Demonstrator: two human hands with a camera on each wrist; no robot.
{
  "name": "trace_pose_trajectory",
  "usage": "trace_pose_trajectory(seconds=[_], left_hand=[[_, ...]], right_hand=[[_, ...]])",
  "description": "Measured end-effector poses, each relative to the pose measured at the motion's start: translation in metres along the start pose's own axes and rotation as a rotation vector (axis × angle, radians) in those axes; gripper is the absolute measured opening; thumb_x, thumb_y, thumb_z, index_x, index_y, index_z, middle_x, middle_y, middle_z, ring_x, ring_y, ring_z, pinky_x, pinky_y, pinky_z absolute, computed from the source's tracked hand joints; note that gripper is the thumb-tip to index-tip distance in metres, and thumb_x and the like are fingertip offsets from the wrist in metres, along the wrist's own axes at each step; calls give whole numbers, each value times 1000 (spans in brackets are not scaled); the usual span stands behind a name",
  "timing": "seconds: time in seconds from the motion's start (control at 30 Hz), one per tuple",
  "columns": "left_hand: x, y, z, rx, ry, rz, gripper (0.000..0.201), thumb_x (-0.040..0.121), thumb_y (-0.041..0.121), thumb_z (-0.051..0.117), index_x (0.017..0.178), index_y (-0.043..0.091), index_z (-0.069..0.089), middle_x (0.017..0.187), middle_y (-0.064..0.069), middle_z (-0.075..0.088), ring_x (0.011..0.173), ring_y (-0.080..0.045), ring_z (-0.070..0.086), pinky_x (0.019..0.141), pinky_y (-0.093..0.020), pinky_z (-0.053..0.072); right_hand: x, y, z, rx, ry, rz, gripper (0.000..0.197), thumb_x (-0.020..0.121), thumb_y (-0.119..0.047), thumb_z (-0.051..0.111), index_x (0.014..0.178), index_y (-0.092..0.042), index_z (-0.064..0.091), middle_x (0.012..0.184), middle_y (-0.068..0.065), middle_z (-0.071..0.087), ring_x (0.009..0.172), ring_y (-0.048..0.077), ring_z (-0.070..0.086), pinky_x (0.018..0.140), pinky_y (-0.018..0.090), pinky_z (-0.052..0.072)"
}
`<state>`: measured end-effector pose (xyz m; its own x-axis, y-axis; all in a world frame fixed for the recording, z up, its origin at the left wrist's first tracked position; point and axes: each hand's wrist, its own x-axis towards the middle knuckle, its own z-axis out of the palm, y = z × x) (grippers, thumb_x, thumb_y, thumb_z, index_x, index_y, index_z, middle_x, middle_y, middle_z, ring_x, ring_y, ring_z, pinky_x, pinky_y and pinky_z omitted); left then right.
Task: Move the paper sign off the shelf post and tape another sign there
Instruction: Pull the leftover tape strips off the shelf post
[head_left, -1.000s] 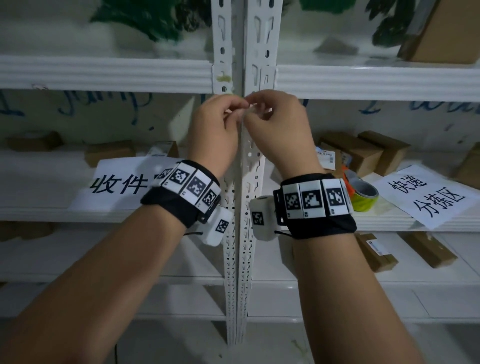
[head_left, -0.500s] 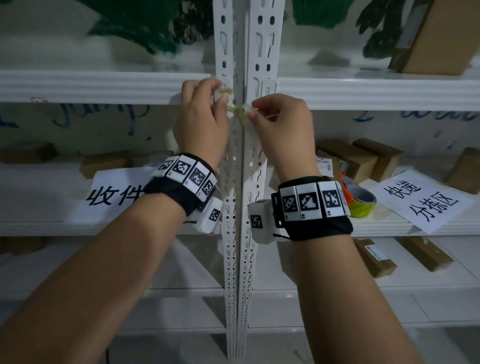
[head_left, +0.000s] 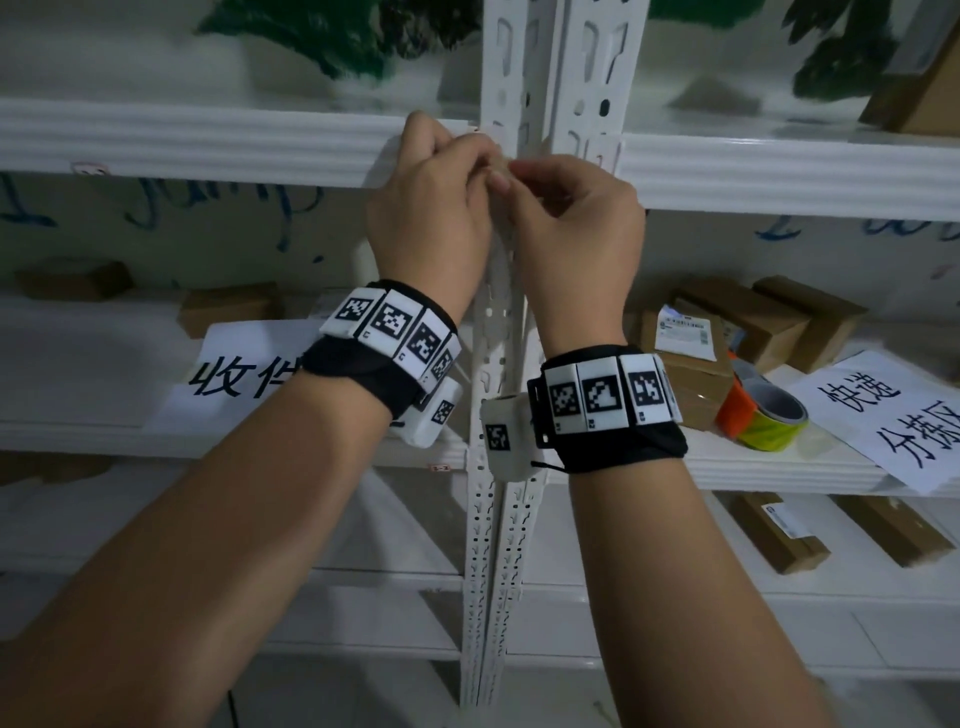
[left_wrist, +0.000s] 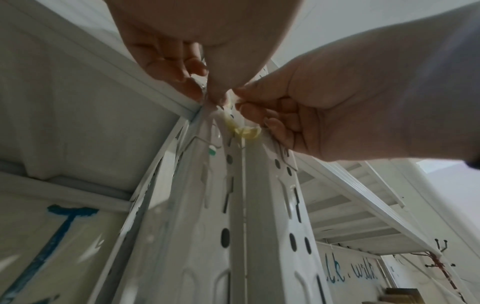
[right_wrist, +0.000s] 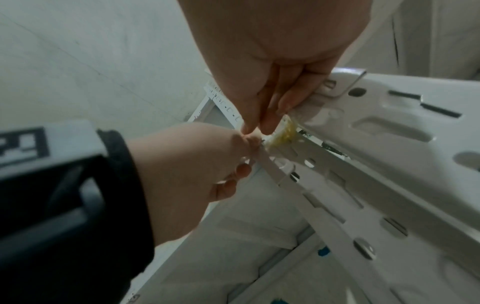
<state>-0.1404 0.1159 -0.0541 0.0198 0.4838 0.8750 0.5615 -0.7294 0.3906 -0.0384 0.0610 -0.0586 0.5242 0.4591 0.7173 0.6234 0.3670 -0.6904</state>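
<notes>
Both hands meet at the white slotted shelf post (head_left: 491, 519), level with the upper shelf beam (head_left: 208, 140). A crumpled scrap of yellowish clear tape (left_wrist: 245, 131) clings to the post. My left hand (head_left: 467, 171) pinches its upper end between thumb and fingers. My right hand (head_left: 524, 176) pinches the same tape scrap (right_wrist: 283, 133) from the right, its other fingers curled. No sign hangs on the post. One paper sign (head_left: 244, 374) lies on the middle shelf at left, and another sign (head_left: 883, 415) lies at right.
A roll of yellow and orange tape (head_left: 763, 415) sits on the middle shelf beside the right sign. Several brown cardboard boxes (head_left: 753, 322) stand behind it, and more boxes (head_left: 779, 535) lie on the shelf below. A large box (head_left: 919, 88) is on the top shelf at right.
The hands rose from below the beam to beam height. Half a second ago they were slightly apart with tape between them; now their fingertips are together at the post.
</notes>
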Motion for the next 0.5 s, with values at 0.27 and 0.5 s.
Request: trace_pose_trajectory(seconds=[0.27, 0.5], left_hand=[[3, 4, 2, 56, 4, 79, 23, 98, 9, 61, 112, 25, 72, 116, 3, 66, 96, -14, 66, 69, -39, 60], [-3, -2, 6, 9, 36, 76, 19, 100, 18, 57, 105, 23, 75, 107, 1, 67, 88, -16, 65, 67, -41, 57]], right_hand=[[-1, 7, 6, 25, 66, -35, 15, 90, -40, 80, 99, -29, 84, 84, -16, 78, 80, 0, 73, 74, 34, 64], [-2, 9, 9, 26, 72, -43, 12, 92, -38, 78, 99, -30, 83, 85, -16, 78, 79, -2, 73, 72, 33, 64]])
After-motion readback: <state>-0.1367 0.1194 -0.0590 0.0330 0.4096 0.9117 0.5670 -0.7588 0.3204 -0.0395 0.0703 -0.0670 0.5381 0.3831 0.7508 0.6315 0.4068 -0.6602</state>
